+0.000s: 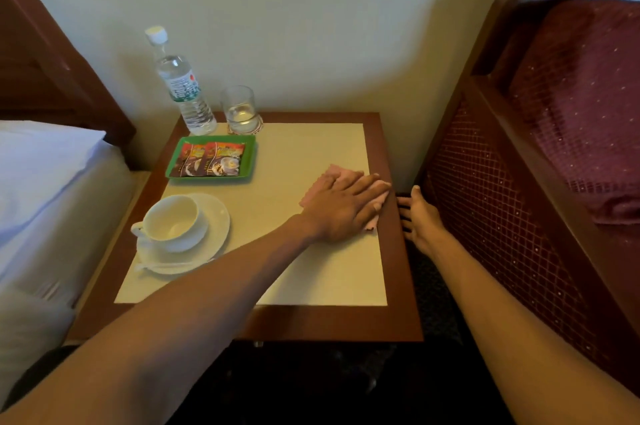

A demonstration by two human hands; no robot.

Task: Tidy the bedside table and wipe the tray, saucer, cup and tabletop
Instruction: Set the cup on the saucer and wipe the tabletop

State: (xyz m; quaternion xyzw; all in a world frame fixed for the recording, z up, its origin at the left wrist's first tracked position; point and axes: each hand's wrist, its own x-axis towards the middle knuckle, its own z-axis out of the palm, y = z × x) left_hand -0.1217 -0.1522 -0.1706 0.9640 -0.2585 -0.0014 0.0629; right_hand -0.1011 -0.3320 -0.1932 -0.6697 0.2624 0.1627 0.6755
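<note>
Two hands: our left hand [341, 206] presses the pink cloth [341, 173] flat on the tabletop [311, 272] near its right edge, fingers straight and together; our right hand [420, 216], fingers spread, lies just beside that edge.

Pale wall [311, 8] ahead of me; white bed [41, 189], wood headboard [52, 71] L; red chair [571, 119] R; dark carpet [434, 306].

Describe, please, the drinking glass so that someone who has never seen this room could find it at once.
Find the wood-framed bedside table. Along its far edge by the wall stand a water bottle and, just right of it, the glass, behind the green tray. It is short, clear and open-topped, with a little water in it, unlike the tall capped bottle.
</note>
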